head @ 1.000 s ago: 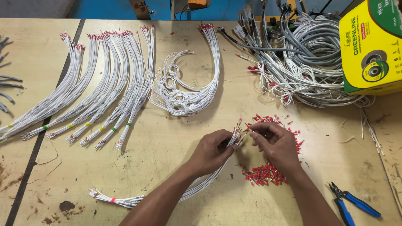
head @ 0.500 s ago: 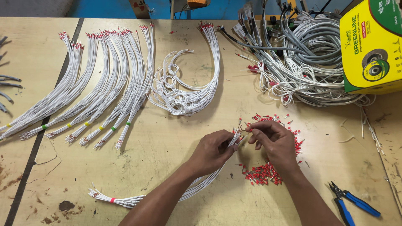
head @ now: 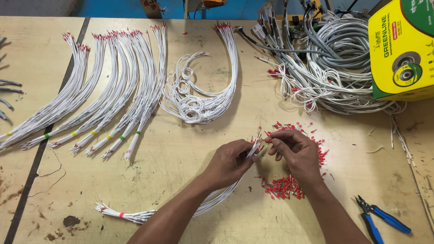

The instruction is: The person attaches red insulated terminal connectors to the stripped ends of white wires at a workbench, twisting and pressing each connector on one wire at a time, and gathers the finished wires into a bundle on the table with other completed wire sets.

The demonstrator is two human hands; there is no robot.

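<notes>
My left hand grips a bundle of thin white wires near its upper end; the bundle runs down-left to a pink-banded tail. The wire tips stick out between both hands. My right hand pinches something small at those tips; what it holds is too small to make out. Loose red ferrules lie scattered under and around the right hand on the wooden table.
Banded bundles of white wires with red tips fan across the left. A coiled white bundle lies in the middle. A tangle of grey and white cables and a yellow-green box sit top right. Blue-handled pliers lie bottom right.
The two hands have stayed together at the wire tips, with only small finger shifts. The bundle and ferrules lie as before.
</notes>
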